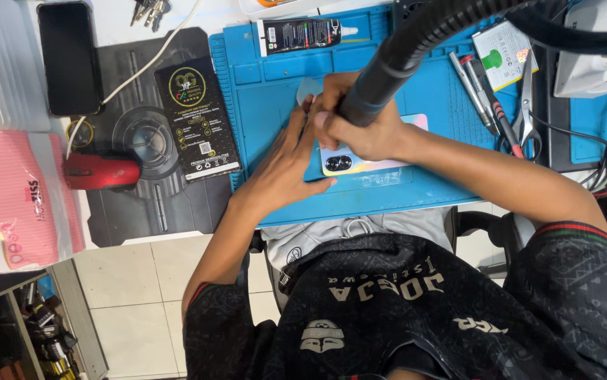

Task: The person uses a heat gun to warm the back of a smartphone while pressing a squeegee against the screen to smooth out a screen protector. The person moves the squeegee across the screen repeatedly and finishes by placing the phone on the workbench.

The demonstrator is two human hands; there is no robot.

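A phone [367, 165] with a shiny pastel back and a round camera module lies back-up on the blue work mat [268, 98]. My left hand [286, 165] rests flat on the mat with its fingers spread, pressing on the phone's left end. My right hand [356, 127] is closed around the tip of a thick black hose-like handle [416, 42] that comes down from the top right, held just above the phone. A small pale blue pick [308, 89] lies on the mat beyond my fingers.
A black flat box [198, 119], a red object [103, 172] and a dark phone [67, 56] lie to the left. A pink tissue pack [15, 197] sits at the far left. A glue tube [303, 34], screwdrivers [479, 91] and pliers [527, 105] lie on the mat.
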